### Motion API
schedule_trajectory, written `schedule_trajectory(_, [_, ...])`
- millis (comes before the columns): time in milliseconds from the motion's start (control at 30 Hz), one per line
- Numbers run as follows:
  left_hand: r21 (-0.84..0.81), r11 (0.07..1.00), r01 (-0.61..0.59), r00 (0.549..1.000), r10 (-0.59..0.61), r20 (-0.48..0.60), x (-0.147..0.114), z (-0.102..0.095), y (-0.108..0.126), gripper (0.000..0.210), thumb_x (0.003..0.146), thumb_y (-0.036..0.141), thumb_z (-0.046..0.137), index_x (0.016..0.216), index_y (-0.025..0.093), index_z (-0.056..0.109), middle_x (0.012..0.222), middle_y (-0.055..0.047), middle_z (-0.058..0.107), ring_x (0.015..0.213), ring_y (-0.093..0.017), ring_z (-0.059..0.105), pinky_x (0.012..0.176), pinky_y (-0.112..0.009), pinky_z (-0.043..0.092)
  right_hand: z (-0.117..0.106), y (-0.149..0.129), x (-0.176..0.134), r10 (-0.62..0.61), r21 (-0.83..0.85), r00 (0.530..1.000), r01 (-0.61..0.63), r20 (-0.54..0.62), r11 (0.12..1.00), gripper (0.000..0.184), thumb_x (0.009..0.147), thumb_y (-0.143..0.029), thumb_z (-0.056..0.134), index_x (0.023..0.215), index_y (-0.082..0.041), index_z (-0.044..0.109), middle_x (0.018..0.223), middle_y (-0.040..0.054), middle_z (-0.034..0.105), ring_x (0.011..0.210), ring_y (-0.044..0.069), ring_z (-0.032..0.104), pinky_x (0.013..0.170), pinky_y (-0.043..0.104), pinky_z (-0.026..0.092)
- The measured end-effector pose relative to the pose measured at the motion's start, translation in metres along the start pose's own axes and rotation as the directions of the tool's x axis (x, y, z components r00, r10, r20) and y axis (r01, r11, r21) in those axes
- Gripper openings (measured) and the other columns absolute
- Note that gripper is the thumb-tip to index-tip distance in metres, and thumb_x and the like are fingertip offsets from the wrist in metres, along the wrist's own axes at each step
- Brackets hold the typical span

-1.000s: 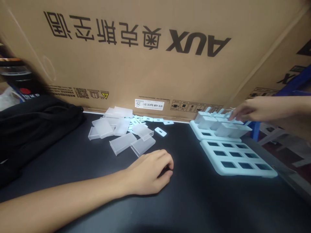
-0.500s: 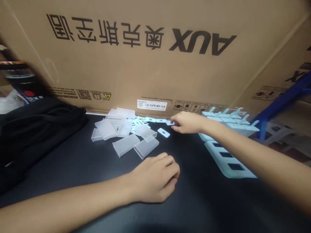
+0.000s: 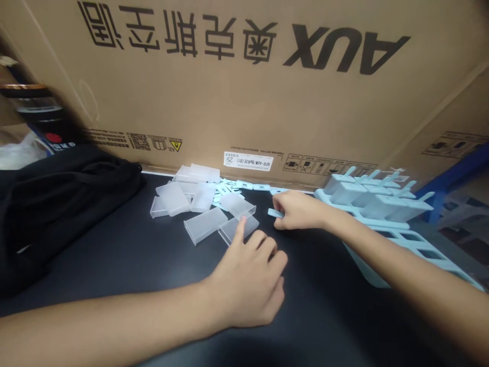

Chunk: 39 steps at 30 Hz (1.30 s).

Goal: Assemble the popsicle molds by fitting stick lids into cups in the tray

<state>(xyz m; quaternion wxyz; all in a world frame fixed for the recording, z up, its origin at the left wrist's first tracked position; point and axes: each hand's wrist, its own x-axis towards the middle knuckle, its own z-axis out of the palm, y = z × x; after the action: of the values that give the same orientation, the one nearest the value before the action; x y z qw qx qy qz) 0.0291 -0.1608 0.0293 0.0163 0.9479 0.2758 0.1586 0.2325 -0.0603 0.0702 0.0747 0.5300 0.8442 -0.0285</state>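
Observation:
My right hand (image 3: 300, 210) is closed on a small light-blue popsicle mold lid (image 3: 275, 213), whose end sticks out past the fingers. Low in front of me, my left hand (image 3: 254, 278) has its index finger stretched out and the other fingers loosely bent, holding nothing. That fingertip overlaps the edge of a clear popsicle mold sleeve (image 3: 237, 205); I cannot tell whether they touch. Several more clear sleeves (image 3: 206, 225) lie in a loose pile to the left. Behind them are light-blue lids and sticks (image 3: 229, 188), with some lids in a row along the carton.
A light-blue rack (image 3: 385, 224) on the right holds several assembled molds (image 3: 378, 196) with handles up. A large AUX carton (image 3: 214, 107) walls off the back. Black cloth (image 3: 69, 204) and a dark bottle (image 3: 46, 117) stand left; a blue bar (image 3: 458, 163) is at right.
My right hand has moved from the row to the loose lid and taken hold of it. My left hand has uncurled its index finger toward the sleeves. The camera view has shifted slightly.

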Motion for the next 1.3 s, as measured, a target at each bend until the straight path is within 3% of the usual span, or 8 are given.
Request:
schedule_trajectory(100, [0.004, 0.999, 0.050, 0.999, -0.050, 0.020, 0.000, -0.001, 0.001, 0.024, 0.093, 0.035, 0.044, 0.101, 0.016, 0.057, 0.107, -0.013, 0.060, 0.104, -0.033, 0.053, 0.107, -0.069, 0.027, 0.001, -0.001, -0.005, 0.035, -0.089, 0.999, -0.036, -0.018, 0.995, 0.010, 0.073, -0.027, 0.055, 0.079, -0.019, 0.057, 0.087, 0.0090, 0.068, 0.075, 0.021, 0.061, 0.056, 0.029, 0.029])
schedule_trajectory(300, [-0.022, 0.992, -0.125, 0.992, 0.125, -0.008, 0.002, 0.000, 0.000, 0.021, 0.092, 0.029, 0.047, 0.103, 0.015, 0.057, 0.113, -0.013, 0.058, 0.104, -0.028, 0.052, 0.106, -0.048, 0.039, 0.001, -0.005, -0.019, 0.088, -0.051, 0.991, -0.093, -0.101, 0.994, 0.006, 0.076, -0.025, 0.050, 0.078, -0.020, 0.052, 0.085, 0.0073, 0.066, 0.072, 0.019, 0.057, 0.056, 0.029, 0.025])
schedule_trajectory(433, [-0.040, 0.999, 0.034, 0.995, -0.038, -0.097, 0.000, 0.001, 0.000, 0.033, 0.088, 0.035, 0.053, 0.115, 0.015, 0.056, 0.129, -0.015, 0.052, 0.127, -0.035, 0.042, 0.115, -0.057, 0.027, 0.004, -0.005, -0.041, 0.110, 0.048, 0.974, -0.102, -0.200, 0.994, 0.016, 0.081, -0.028, 0.048, 0.070, -0.021, 0.039, 0.075, 0.0024, 0.059, 0.062, 0.015, 0.047, 0.056, 0.029, 0.025])
schedule_trajectory(700, [-0.141, 0.990, -0.014, 1.000, 0.015, 0.002, -0.001, 0.003, -0.004, 0.025, 0.086, 0.021, 0.051, 0.110, 0.023, 0.055, 0.132, -0.011, 0.049, 0.121, -0.034, 0.046, 0.077, -0.042, 0.056, 0.016, -0.019, -0.086, 0.090, 0.298, 0.954, 0.000, -0.287, 0.955, 0.019, 0.089, -0.029, 0.048, 0.074, -0.023, 0.038, 0.069, -0.0020, 0.050, 0.061, 0.013, 0.044, 0.059, 0.027, 0.032])
schedule_trajectory(800, [-0.327, 0.941, -0.091, 0.986, 0.038, -0.165, -0.001, 0.006, -0.008, 0.041, 0.083, 0.010, 0.052, 0.121, 0.024, 0.048, 0.131, -0.012, 0.048, 0.114, -0.027, 0.052, 0.071, -0.033, 0.057, 0.015, -0.031, -0.091, 0.032, 0.391, 0.963, 0.078, -0.268, 0.917, 0.018, 0.090, -0.027, 0.049, 0.076, -0.022, 0.040, 0.068, -0.0033, 0.049, 0.060, 0.012, 0.044, 0.058, 0.027, 0.032])
schedule_trajectory(900, [-0.497, 0.839, -0.221, 0.907, -0.010, -0.421, 0.001, 0.009, -0.012, 0.039, 0.084, 0.005, 0.055, 0.119, 0.021, 0.047, 0.119, -0.010, 0.053, 0.110, -0.022, 0.056, 0.089, -0.036, 0.054, 0.016, -0.043, -0.092, 0.009, 0.489, 0.964, 0.127, -0.266, 0.863, 0.019, 0.092, -0.025, 0.047, 0.076, -0.022, 0.036, 0.066, -0.0051, 0.045, 0.058, 0.010, 0.041, 0.057, 0.026, 0.030])
schedule_trajectory(967, [-0.555, 0.793, -0.250, 0.884, -0.047, -0.465, 0.003, 0.008, -0.014, 0.035, 0.083, 0.002, 0.055, 0.113, 0.020, 0.049, 0.112, -0.009, 0.055, 0.107, -0.020, 0.058, 0.093, -0.036, 0.052, 0.019, -0.049, -0.091, 0.017, 0.542, 0.965, 0.133, -0.262, 0.830, 0.020, 0.093, -0.025, 0.046, 0.077, -0.023, 0.035, 0.064, -0.0060, 0.042, 0.057, 0.010, 0.038, 0.056, 0.025, 0.030])
schedule_trajectory(1300, [-0.817, 0.561, -0.131, 0.949, -0.167, -0.267, 0.004, 0.007, -0.018, 0.031, 0.082, 0.012, 0.068, 0.106, 0.021, 0.051, 0.105, -0.005, 0.058, 0.093, -0.018, 0.059, 0.083, -0.034, 0.051, 0.019, -0.046, -0.092, 0.156, 0.626, 0.939, 0.076, -0.306, 0.776, 0.020, 0.090, -0.029, 0.054, 0.077, -0.022, 0.041, 0.061, -0.0074, 0.044, 0.054, 0.008, 0.039, 0.051, 0.021, 0.031])
